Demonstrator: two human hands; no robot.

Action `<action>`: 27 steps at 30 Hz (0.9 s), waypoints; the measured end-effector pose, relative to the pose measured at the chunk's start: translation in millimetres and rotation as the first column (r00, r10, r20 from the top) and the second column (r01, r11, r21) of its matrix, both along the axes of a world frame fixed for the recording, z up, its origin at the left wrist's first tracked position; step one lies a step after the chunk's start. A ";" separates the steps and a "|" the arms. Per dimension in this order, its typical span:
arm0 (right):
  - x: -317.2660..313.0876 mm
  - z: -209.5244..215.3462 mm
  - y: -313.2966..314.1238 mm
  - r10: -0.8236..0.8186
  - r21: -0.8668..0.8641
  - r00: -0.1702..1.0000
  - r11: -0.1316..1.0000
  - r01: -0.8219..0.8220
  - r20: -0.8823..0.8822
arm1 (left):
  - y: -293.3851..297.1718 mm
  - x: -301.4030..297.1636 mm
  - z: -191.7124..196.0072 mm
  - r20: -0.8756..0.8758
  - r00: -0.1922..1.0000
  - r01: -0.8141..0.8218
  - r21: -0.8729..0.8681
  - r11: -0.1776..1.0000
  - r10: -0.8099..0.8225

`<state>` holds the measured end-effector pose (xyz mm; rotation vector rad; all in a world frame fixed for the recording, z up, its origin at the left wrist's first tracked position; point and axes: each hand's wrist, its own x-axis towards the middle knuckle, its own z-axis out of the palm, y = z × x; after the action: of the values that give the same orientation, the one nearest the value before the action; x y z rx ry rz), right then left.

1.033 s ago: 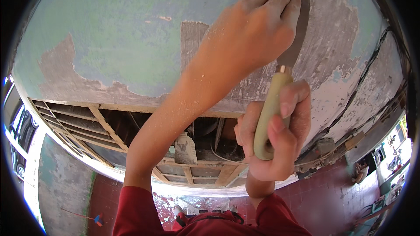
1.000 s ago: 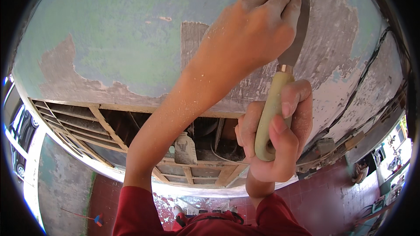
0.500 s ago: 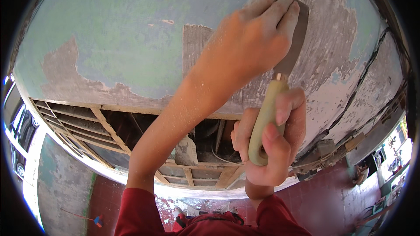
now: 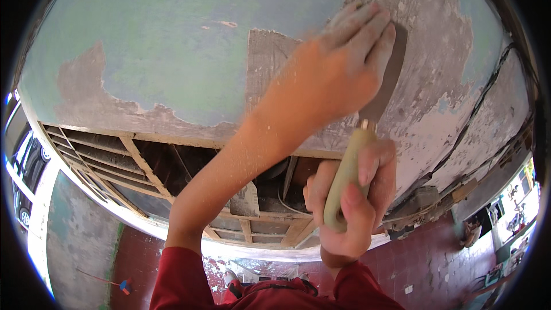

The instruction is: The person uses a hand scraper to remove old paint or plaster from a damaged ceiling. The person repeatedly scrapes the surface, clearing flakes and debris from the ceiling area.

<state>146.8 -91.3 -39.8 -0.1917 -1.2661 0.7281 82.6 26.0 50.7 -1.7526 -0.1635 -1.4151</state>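
My right hand (image 4: 351, 206) is nearest to me, fist wrapped tight round the pale, cream-coloured rounded handle of a metal-bladed scraper (image 4: 367, 138); thumb and fingers close fully about the grip, and the handle's butt shows just below my palm. The tool slants up and to the right from there, its short metal collar giving way to a flat dark blade (image 4: 389, 83) that lies against the wall.

My left hand (image 4: 336, 69) reaches further up, forearm crossing from lower left, dusted with pale flecks. Its fingers (image 4: 367, 26) are laid flat and together on the back of the blade, pressing it to the surface rather than gripping it; the palm covers much of the blade's left edge.

Against half a second ago, both hands have shifted slightly: the fist sits a little lower and to the right on the handle's line, and the blade tip has come down a touch, so a bit more of the scraped grey patch shows above my fingertips.

Behind the hands is the peeling wall of pale blue-green paint over grey-brown plaster (image 4: 172, 40), bare in wide ragged patches (image 4: 447, 63). Past its lower edge runs an open frame of wooden slats (image 4: 143, 166). Farthest off lies a dark red tiled floor (image 4: 425, 258).
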 end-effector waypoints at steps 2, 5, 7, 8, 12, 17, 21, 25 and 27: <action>0.4 -4.2 1.7 -0.006 0.003 1.000 1.000 0.006 0.000 | 0.3 0.0 -8.0 -0.001 1.000 -0.003 -0.010 1.000 0.003; -0.1 5.3 8.9 -0.022 0.046 1.000 0.999 0.021 0.007 | 3.2 1.6 12.1 0.009 0.999 0.041 0.050 0.998 -0.042; 1.6 21.1 2.6 0.013 0.049 1.000 0.999 -0.013 0.010 | 1.6 4.7 16.5 0.002 0.999 0.050 0.047 0.998 -0.051; 0.0 20.7 4.4 -0.001 0.057 1.000 0.998 0.000 0.016 | 1.2 4.3 16.6 -0.002 0.999 0.052 0.044 0.998 -0.052; -1.3 6.6 6.4 -0.019 0.048 0.999 0.999 0.018 0.028 | 0.3 -0.6 8.9 0.002 1.000 -0.005 0.015 1.000 0.005; -0.2 11.9 12.2 -0.050 0.072 0.999 0.996 0.049 0.003 | 4.1 2.3 15.5 -0.017 1.000 0.025 0.033 0.999 -0.025; -1.2 26.6 10.9 -0.029 0.085 0.999 0.996 0.028 0.020 | 0.5 -0.5 24.8 -0.030 0.999 -0.029 0.039 0.999 0.030; 2.3 12.2 8.9 -0.026 0.055 1.000 0.998 0.025 0.007 | -1.4 0.3 11.6 -0.029 1.000 0.000 -0.024 1.000 -0.001; 3.9 12.3 9.5 -0.053 0.073 0.998 0.996 0.050 0.028 | -0.9 2.9 10.4 -0.025 1.000 0.014 -0.027 1.000 -0.015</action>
<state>150.7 -81.8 -27.5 -0.1762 -1.3091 0.6362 85.5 25.1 61.1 -1.7959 -0.1573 -1.4062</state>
